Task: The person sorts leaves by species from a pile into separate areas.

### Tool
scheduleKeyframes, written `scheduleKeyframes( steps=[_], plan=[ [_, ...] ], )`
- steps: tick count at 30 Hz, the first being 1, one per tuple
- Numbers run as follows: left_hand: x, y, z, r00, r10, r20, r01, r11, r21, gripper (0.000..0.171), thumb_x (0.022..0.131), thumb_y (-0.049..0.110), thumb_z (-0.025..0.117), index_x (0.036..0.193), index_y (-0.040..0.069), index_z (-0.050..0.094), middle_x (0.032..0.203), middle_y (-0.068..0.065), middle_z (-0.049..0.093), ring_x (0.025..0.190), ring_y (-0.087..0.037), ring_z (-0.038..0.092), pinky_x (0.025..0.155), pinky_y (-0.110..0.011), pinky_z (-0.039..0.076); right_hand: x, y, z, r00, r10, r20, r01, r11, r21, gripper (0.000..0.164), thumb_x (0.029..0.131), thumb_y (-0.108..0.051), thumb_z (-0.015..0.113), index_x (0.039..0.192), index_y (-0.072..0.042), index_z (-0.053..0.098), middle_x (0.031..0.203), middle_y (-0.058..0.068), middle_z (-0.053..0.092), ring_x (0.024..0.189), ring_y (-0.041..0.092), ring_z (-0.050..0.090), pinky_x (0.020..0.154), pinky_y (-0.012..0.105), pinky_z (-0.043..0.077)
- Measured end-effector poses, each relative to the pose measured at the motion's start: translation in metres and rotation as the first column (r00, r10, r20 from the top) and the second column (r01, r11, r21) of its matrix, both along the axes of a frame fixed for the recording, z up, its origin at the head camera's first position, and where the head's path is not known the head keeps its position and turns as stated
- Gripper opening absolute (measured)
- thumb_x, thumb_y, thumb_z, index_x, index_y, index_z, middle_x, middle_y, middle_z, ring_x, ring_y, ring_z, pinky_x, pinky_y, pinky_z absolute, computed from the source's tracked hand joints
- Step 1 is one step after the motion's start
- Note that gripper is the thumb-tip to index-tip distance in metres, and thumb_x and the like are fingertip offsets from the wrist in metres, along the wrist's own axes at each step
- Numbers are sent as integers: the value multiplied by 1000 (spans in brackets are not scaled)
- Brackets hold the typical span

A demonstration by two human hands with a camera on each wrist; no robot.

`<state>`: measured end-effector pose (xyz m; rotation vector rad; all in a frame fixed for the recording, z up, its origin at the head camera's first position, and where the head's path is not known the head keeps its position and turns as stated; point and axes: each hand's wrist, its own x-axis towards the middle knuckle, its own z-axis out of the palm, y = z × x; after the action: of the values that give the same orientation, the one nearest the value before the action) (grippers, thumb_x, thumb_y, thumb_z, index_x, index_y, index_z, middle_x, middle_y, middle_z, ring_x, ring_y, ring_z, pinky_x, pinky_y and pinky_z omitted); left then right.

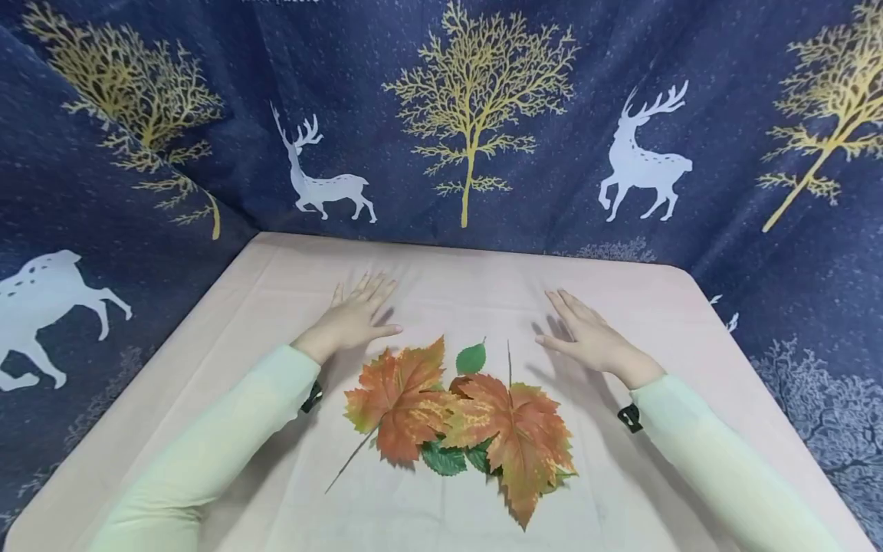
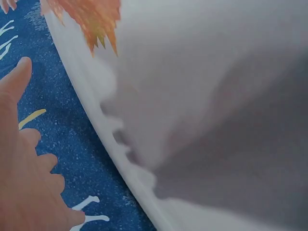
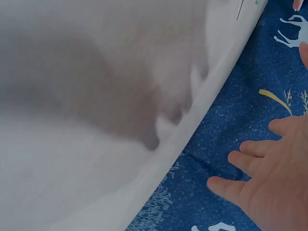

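Spread and empty, my left hand [image 1: 355, 318] is held over the table, up and left of an orange maple leaf [image 1: 400, 406]. My right hand [image 1: 591, 339] mirrors it, fingers extended, beyond and to the right of a second orange maple leaf [image 1: 520, 429]. The two maple leaves overlap in the middle, with thin brown stems sticking out. Behind them lies a small green leaf [image 1: 472, 359], and more green leaves [image 1: 444, 458] peek out from underneath, partly hidden. Both wrist views show the hands casting shadows on the cloth; neither touches a leaf.
A pale pink cloth [image 1: 290, 276] covers the table, whose far corners are rounded. Dark blue curtains [image 1: 386, 130] with white deer and golden trees stand around the back and sides. A small black device [image 1: 629, 418] sits below the right wrist, another [image 1: 312, 397] below the left.
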<state>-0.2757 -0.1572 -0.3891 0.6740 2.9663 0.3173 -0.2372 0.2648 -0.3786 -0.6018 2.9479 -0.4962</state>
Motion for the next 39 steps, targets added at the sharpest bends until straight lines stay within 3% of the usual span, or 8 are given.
scheduleKeyframes(
  steps=[6,10,14,22,30,34,39],
  plan=[
    [6,-8,0,999,-40,31,37,995,93,96,90,51,61,157,18,0,163,-9,-6,150,-34,-5,123,-58,-5,4,3,2,1000,26,3,-25,997,-78,92,92,-54,57,157,-14,6,162,20,5,147,44,8,120,65,9],
    [15,-14,-1,987,-78,143,41,969,243,102,87,41,69,157,17,-1,163,-13,-7,149,-39,-3,121,-62,5,8,2,-1,998,47,34,-42,988,-151,95,90,-48,63,156,-10,8,162,20,8,147,44,8,121,64,9],
    [26,-21,-4,962,-117,247,26,938,344,108,83,32,75,157,13,-1,162,-19,-4,148,-43,0,120,-63,7,15,-3,-4,993,80,85,-62,978,-201,95,88,-45,67,155,-5,13,160,22,12,147,44,10,120,64,9],
    [46,-27,-10,946,-115,303,-2,933,359,112,78,36,79,155,2,6,160,-24,8,146,-45,11,120,-61,13,23,-17,-8,971,219,94,-181,933,-312,77,86,-29,72,148,0,35,152,23,36,138,44,35,116,61,29],
    [70,-28,-12,942,-69,327,-64,923,380,114,73,38,82,154,-1,11,159,-26,15,144,-48,17,119,-63,16,29,-34,-11,947,275,164,-199,907,-370,67,81,-29,78,136,-1,52,138,17,55,127,38,50,110,57,41],
    [82,-26,-13,938,-64,341,-83,912,401,113,71,38,84,153,0,15,158,-26,18,143,-49,18,118,-65,17,33,-43,-16,947,257,192,-170,910,-377,64,76,-25,82,128,3,57,119,16,65,108,31,59,97,48,53],
    [94,-23,-14,930,-77,360,-83,909,408,113,68,34,86,153,1,19,157,-25,23,139,-49,27,114,-67,26,39,-51,-19,962,130,239,-51,950,-309,58,70,-22,87,116,3,61,96,9,64,87,20,58,77,30,56]
  ],
)
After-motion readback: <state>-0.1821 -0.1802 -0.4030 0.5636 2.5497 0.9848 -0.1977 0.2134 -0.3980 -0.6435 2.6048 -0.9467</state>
